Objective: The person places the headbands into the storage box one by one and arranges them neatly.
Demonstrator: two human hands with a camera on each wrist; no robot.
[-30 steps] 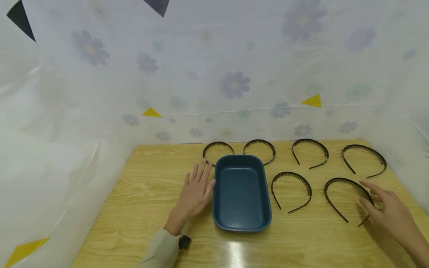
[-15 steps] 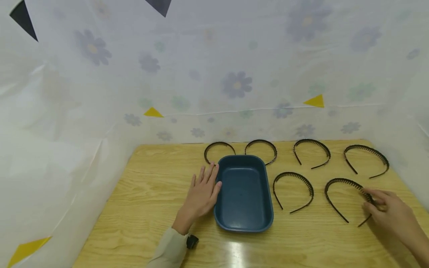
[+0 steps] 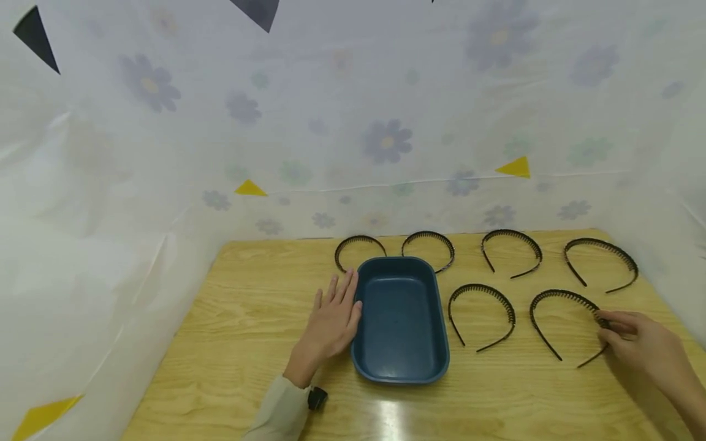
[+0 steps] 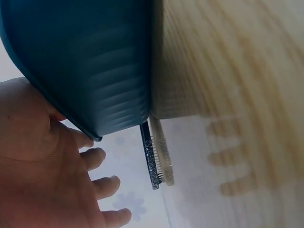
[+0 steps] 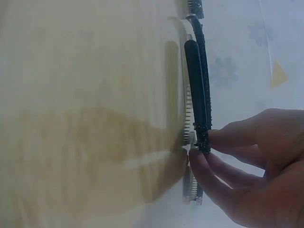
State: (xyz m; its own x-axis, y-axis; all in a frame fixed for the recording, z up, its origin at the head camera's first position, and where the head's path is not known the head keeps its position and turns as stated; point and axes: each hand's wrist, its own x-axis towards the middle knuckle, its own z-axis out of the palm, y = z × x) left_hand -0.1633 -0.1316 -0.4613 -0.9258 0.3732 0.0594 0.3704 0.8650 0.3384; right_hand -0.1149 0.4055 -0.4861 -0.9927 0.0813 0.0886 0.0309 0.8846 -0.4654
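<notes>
A dark blue rectangular tray (image 3: 397, 375) sits mid-table. Against its left rim rests my left hand (image 3: 328, 324), fingers stretched out; the left wrist view shows the fingertips (image 4: 107, 187) beyond the rim, with the thumb mostly hidden. At the right, my right hand (image 3: 642, 349) pinches one side of a black toothed headband (image 3: 559, 294) between thumb and fingers. The right wrist view has that headband (image 5: 197, 90) edge-on, slightly above the table. Another headband (image 3: 480, 288) lies between the tray and the pinched one.
Along the back lie more black headbands: one (image 3: 358, 239) and another (image 3: 427, 234) partly behind the tray, then one (image 3: 510, 233) and another (image 3: 601, 243) farther right. A flower-patterned white sheet (image 3: 342, 153) hangs behind the wooden table (image 3: 237, 331).
My right hand has closed thumb and fingers on the near-right headband and shifted it slightly left. My left hand has moved right, up against the tray's rim.
</notes>
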